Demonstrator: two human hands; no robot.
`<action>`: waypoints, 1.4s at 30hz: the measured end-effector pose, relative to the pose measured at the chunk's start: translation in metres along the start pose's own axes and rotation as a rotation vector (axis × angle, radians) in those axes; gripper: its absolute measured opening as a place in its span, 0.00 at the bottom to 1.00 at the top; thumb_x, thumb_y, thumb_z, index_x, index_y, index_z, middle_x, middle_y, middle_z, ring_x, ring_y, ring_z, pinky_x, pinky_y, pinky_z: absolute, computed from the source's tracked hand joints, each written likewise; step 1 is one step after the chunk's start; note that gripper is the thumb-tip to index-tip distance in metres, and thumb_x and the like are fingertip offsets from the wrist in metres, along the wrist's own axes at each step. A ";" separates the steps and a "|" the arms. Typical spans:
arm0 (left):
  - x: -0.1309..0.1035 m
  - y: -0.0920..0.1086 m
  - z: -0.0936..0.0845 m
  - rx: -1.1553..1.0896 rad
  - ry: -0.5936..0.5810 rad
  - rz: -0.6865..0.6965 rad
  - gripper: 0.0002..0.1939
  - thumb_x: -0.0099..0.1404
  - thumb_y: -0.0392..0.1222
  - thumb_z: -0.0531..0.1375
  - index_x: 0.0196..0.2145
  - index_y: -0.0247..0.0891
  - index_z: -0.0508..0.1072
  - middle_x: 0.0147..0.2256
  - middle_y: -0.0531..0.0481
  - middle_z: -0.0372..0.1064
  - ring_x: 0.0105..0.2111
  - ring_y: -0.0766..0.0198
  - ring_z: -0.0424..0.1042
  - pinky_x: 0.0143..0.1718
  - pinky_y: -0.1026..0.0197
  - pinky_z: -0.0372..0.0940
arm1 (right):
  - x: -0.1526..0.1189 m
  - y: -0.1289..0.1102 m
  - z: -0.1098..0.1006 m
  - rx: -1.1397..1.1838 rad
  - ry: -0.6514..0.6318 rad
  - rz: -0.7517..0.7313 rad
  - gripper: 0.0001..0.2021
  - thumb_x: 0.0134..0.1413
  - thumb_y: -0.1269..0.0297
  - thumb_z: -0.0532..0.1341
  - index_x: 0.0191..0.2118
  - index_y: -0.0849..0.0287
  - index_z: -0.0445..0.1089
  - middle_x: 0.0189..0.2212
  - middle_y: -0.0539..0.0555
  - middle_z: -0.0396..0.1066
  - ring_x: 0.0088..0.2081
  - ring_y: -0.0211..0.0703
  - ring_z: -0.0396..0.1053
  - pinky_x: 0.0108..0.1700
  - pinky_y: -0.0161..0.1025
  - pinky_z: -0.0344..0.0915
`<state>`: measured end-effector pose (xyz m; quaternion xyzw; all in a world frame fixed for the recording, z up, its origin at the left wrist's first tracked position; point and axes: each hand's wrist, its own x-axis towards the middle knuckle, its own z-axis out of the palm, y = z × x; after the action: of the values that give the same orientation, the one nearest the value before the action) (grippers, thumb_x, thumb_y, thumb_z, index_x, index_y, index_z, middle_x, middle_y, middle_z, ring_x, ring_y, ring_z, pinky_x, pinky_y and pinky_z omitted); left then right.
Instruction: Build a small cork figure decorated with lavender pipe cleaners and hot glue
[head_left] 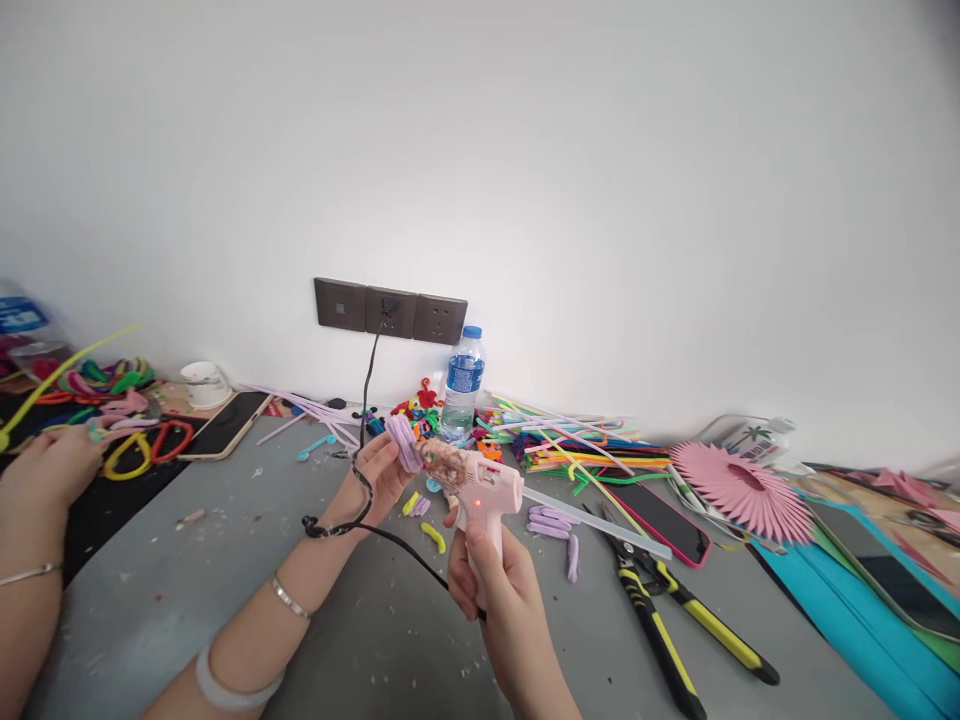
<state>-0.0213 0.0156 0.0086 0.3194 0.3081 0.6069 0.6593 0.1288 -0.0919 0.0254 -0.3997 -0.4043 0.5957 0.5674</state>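
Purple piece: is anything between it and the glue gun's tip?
Nothing visible. The purple piece in the left hand sits close to the front of the glue gun in the right hand; I can't tell if they touch. The cord crosses the left wrist, not between them.

Your glue gun (pixel 487 478) was pale pink, browned around its nozzle (pixel 444 462), with a red-orange light (pixel 478 503) and a whitish glue stick (pixel 600 525). The bundle (pixel 403 443) you held was lilac, like the short pieces (pixel 550 522) on the grey table (pixel 360 640); the curved piece (pixel 433 538) was yellow. The plier handles (pixel 658 637) were black and yellow. On the bottle (pixel 459 402), cap (pixel 472 332) and label (pixel 464 374) were blue; the pleated disc (pixel 712 490) was pink.
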 end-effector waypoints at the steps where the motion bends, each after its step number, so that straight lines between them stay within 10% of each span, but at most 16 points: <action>1: 0.000 0.000 0.001 0.001 0.001 -0.002 0.11 0.49 0.44 0.71 0.32 0.42 0.81 0.33 0.50 0.81 0.38 0.45 0.74 0.37 0.53 0.72 | 0.000 0.000 0.000 -0.003 0.004 -0.002 0.25 0.57 0.42 0.60 0.38 0.64 0.69 0.16 0.41 0.52 0.16 0.28 0.46 0.19 0.30 0.44; 22: 0.002 0.001 -0.008 0.167 0.036 0.056 0.06 0.59 0.45 0.66 0.35 0.44 0.78 0.31 0.53 0.80 0.37 0.51 0.77 0.40 0.53 0.74 | -0.006 -0.001 0.000 -0.016 0.032 0.050 0.26 0.54 0.39 0.61 0.36 0.63 0.68 0.16 0.41 0.53 0.16 0.28 0.47 0.20 0.31 0.45; 42: 0.006 -0.004 -0.004 -0.147 -0.028 0.051 0.11 0.50 0.42 0.73 0.30 0.39 0.78 0.27 0.53 0.75 0.28 0.67 0.74 0.32 0.67 0.71 | -0.016 -0.010 0.003 0.070 0.054 0.030 0.25 0.55 0.43 0.62 0.44 0.64 0.68 0.17 0.41 0.52 0.16 0.29 0.45 0.21 0.32 0.42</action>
<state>-0.0215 0.0214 0.0031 0.2862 0.2455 0.6399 0.6696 0.1299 -0.1075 0.0365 -0.4016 -0.3616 0.6069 0.5828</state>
